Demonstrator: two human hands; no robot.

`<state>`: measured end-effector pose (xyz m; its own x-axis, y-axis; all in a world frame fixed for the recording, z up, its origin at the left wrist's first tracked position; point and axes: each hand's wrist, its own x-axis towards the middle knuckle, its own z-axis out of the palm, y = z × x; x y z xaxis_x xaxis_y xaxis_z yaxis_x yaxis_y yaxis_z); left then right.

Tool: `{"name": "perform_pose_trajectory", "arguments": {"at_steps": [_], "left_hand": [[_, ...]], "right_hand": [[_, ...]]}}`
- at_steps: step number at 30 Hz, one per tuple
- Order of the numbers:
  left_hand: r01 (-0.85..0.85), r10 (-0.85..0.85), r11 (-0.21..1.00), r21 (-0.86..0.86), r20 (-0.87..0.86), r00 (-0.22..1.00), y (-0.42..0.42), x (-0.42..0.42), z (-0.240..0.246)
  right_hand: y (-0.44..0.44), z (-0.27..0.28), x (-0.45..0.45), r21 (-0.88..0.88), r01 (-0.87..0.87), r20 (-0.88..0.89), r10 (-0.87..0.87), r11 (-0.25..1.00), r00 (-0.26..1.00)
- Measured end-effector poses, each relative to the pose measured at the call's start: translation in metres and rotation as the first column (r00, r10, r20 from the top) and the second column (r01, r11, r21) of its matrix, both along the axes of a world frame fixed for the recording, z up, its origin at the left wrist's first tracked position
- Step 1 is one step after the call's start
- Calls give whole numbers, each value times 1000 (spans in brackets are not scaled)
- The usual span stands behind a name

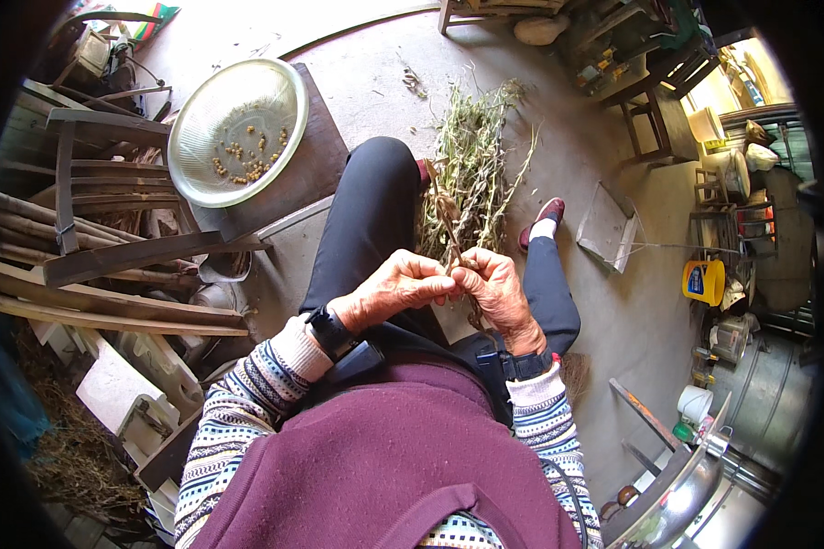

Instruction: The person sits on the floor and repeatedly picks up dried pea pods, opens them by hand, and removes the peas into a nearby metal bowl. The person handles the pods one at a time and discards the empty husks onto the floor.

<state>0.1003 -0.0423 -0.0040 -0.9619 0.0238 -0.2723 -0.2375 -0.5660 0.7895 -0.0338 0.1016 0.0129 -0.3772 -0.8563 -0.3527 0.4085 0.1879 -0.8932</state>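
Observation:
Both hands meet in front of my lap, fingertips pinched together on a dried plant stalk [446, 206] with brown pods and withered leaves. My left hand [402, 285] pinches it from the left, thumb and forefinger close to the other thumb. From the right, my right hand [496, 288] grips the same stalk, and part of it hangs below the palm. What lies between the fingertips is hidden. Beyond my hands, a heap of dried plants [477, 158] lies on the floor between my feet. To the left, a round mesh basin [199, 171] holds scattered yellowish beans [247, 168].
The basin rests on a dark wooden board [316, 151]. Wooden chair frames [123, 182] and bamboo poles [75, 226] crowd the left. On the right are a metal dustpan [608, 230], a yellow plastic container [702, 282] and a wooden stool [659, 127]. A metal pan [687, 501] sits at lower right.

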Motion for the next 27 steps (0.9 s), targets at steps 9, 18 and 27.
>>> {"name": "perform_pose_trajectory", "arguments": {"at_steps": [9,18,27], "left_hand": [[34,-38,992,122,25,999,1,3,-11],[27,-28,994,110,7,1000,2,1,-14],[17,-22,993,121,34,999,1,1,-12]], "right_hand": [[2,-7,6,-32,-27,-172,21,999,985],[3,-6,7,-37,-33,-183,25,999,983],[3,-7,12,3,-4,-241,5,1000,971]]}}
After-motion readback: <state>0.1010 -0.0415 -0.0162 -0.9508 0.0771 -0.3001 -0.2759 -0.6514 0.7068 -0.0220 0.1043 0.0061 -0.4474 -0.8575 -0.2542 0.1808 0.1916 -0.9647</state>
